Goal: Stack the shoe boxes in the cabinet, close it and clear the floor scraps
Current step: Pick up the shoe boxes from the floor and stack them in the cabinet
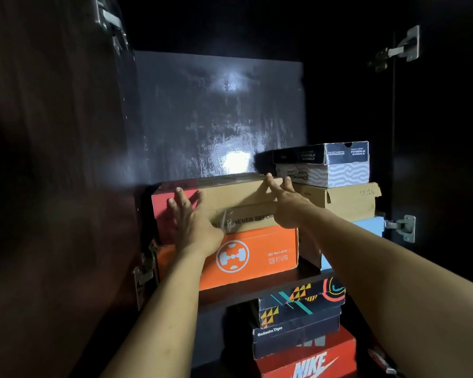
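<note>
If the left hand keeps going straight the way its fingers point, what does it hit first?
The left hand already lies flat on the front of the tan-and-red box atop the orange box. Pushing on, it likely meets only that box; the depth behind is unclear.

two hands: left hand [191,222], right hand [287,205]. eight shoe boxes show in all: five on the upper shelf [260,289], with the brown box [230,199] on the orange box [246,255] at its left end, and three stacked below. four door hinges show.
</note>
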{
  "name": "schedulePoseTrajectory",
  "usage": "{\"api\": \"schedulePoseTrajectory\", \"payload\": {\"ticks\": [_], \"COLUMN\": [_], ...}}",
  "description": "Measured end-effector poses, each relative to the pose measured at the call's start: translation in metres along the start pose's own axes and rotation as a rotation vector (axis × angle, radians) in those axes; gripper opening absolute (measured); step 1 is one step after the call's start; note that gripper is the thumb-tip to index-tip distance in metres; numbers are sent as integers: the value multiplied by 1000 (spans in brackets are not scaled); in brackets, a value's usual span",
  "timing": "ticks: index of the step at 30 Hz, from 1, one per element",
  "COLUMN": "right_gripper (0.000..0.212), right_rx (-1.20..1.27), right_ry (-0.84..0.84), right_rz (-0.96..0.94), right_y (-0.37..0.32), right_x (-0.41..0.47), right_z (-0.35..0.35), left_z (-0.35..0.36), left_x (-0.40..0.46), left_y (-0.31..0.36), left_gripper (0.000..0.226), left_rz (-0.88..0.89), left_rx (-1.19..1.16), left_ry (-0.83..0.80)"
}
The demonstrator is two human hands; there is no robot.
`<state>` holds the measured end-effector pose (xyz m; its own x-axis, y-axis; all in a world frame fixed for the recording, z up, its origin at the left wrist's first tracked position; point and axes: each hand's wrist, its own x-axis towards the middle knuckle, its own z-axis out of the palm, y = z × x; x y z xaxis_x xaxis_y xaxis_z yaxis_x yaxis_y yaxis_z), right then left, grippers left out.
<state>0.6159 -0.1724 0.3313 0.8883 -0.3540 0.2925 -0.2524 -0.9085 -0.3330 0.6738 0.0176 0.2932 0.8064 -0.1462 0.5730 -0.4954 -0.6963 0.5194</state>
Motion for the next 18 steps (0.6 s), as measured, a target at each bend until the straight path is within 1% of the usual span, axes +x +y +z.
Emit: {"api": "schedulePoseTrajectory", "payload": {"ticks": [3, 5, 6, 8, 10, 13, 14, 15, 16, 17, 18], "right_gripper": [99, 94, 90, 76, 60, 66, 62, 52, 39, 31, 34], "right_rx": [-28, -39, -37, -66, -135, -92, -89, -102, -124, -144, -146], "right_ry": [43, 50, 56, 71, 45, -22, -34, -44, -55, -75, -93], "right_rz": [-38, -69, -85, -78, -39, 87, 110, 130, 152, 181, 224], "right_y": [11, 23, 29, 43, 58, 90, 102, 116, 129, 141, 154], "right_x": [-4, -14, -21, -38, -58, -89, -101, -113, -127, -142, -158], "right_z": [0, -6, -10, -19, -28, -41, -46, -50, -54, -58, -62], "left_z": [3, 7, 11, 19, 26, 40, 46, 51, 59, 67, 74], "left_x": [-10, -19, -23, -32, -43, -60, -67, -75, -83, -93, -104], "left_y": [15, 29, 36, 50, 67, 92, 101, 112, 123, 134, 146], "left_gripper": [88, 73, 63, 48, 46, 28, 22, 23, 28, 36, 45], "left_rz": [-11, 0, 27, 78, 98, 147, 181, 222, 262, 295, 322], "left_rx": [2, -14, -51, -146, -199, -191, -178, -158, -133, -98, -54], "left_ry": [97, 156, 159, 98, -28, -367, -475, -567, -644, -714, -778]}}
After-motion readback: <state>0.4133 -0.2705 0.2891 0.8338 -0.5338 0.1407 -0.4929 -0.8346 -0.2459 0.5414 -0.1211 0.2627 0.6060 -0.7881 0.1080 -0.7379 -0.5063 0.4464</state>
